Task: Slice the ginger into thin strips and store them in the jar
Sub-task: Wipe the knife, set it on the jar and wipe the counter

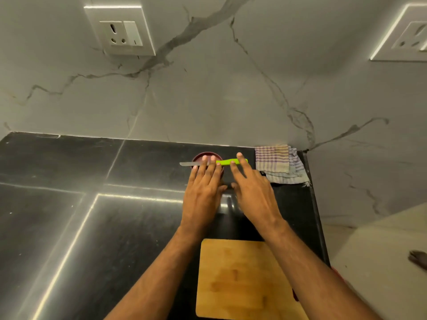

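Fingers (209,168) of left hand (203,192) straight and spread, tips laid over knife (221,162) near where blade meets handle, gripping nothing. Fingers of right hand (251,190) likewise straight and loose, index tip reaching green handle at its right end, not yet curled round it. Both hands flat, holding nothing

Knife lying across top of a dark red round jar (206,158) at far edge of black counter (69,227); long axis running left to right, blade pointing left, handle right. Handle directly beyond right fingertips, so right hand looks better placed to take it; left hand nearer blade and jar. Next move likely a grasp of handle and a draw toward near side

Board (242,278) bare, on near side between forearms. No ginger visible anywhere; whether inside jar cannot be told, hand and knife covering it

Count: one knife, one jar, one board, one checked cloth (277,163) folded just right of handle, two wall sockets
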